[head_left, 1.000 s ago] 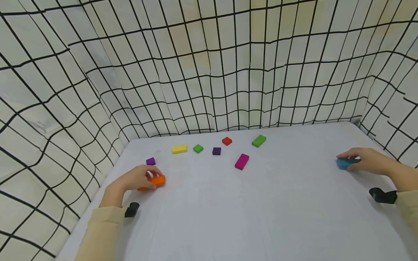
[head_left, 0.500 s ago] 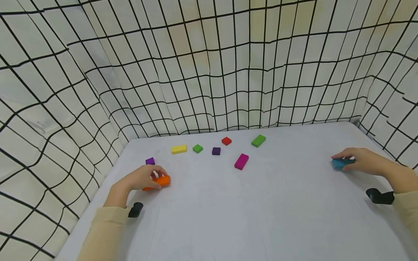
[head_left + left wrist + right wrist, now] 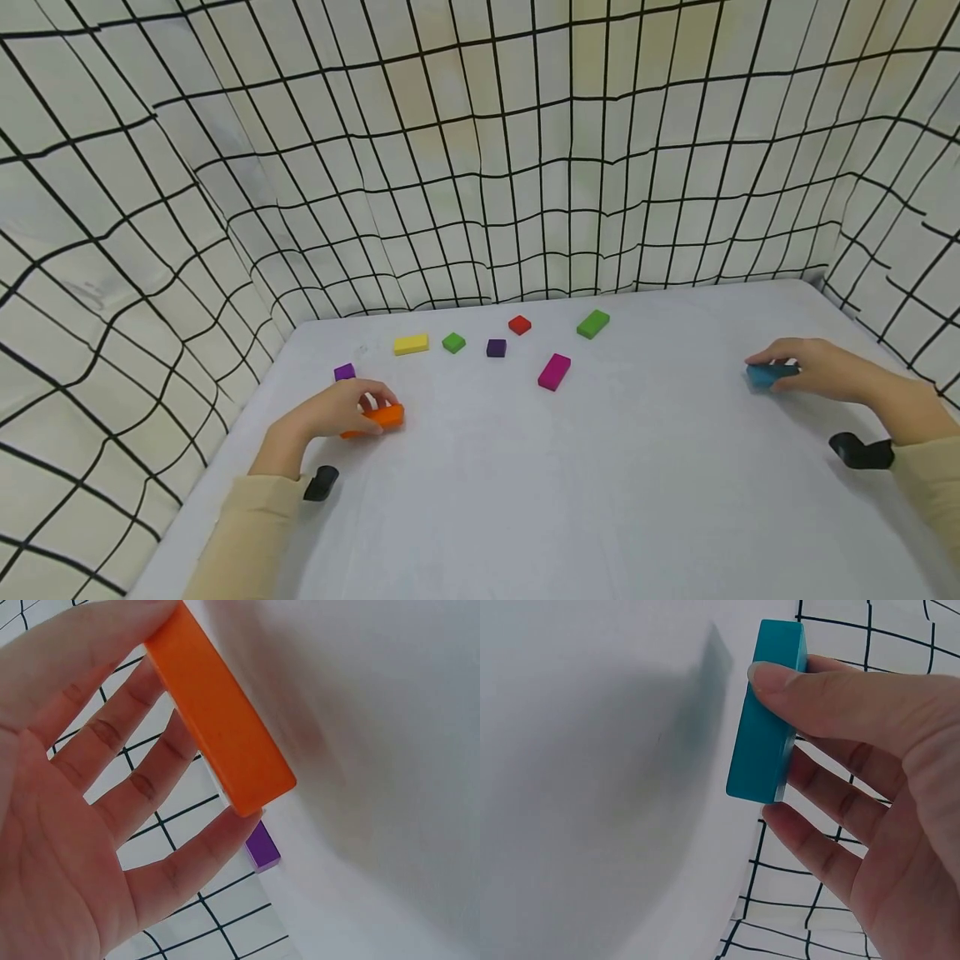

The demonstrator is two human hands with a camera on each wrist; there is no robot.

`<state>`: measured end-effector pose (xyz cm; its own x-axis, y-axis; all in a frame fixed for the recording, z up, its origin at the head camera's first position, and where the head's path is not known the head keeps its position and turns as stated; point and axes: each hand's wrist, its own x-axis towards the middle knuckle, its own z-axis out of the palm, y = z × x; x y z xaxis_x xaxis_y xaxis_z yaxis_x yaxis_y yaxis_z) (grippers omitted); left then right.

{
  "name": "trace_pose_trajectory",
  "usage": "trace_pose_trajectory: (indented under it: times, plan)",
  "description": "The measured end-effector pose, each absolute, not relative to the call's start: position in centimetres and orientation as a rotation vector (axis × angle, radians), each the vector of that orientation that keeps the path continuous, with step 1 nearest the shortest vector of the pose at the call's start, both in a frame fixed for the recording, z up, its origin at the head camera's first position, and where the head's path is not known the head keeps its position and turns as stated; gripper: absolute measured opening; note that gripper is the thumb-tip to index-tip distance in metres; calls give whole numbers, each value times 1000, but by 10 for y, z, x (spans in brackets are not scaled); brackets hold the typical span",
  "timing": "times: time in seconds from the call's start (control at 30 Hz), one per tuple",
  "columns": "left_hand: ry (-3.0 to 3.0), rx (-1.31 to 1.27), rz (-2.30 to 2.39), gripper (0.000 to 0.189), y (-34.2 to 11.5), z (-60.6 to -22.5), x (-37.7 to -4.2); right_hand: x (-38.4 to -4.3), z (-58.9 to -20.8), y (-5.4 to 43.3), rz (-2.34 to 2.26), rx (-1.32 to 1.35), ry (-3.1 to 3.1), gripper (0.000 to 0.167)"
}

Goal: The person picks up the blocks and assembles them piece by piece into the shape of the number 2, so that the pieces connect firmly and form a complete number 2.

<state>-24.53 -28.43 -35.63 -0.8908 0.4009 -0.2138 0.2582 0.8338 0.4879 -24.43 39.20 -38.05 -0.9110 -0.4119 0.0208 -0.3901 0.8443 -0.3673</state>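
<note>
left of centre in the head frame, the left hand (image 3: pixel 337 410) grasps an orange block (image 3: pixel 392 416) near a purple block (image 3: pixel 344 372). toward the right edge, the right hand (image 3: pixel 831 369) pinches a blue block (image 3: pixel 761 377) in its thumb-and-finger grip. a magenta block (image 3: pixel 554 372) lies mid-frame on the white tabletop (image 3: pixel 540 492).

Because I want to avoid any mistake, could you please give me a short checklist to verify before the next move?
1. Orange block secured by left grip: ok, between thumb and fingers.
2. Blue block secured by right grip: ok, between thumb and fingers.
3. Purple block clear of left grip: cannot tell, they meet in the head view.
4. Magenta block apart from both grips: ok.
5. Orange block's exact height above the table: cannot tell.
</note>
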Motion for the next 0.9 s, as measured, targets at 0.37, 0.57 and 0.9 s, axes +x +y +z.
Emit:
trace_pose_trajectory:
  times: [0.37,0.57,0.9]
  plan:
    - [2714,529,651,31,-275,-358,-247,-245,-377,375,-548,-708,2934,39]
    - [2733,569,644,31,-268,-358,-247,-245,-377,366,-539,-732,2928,39]
    - [2765,609,626,31,-256,-357,-244,-242,-377,354,-556,-777,2893,40]
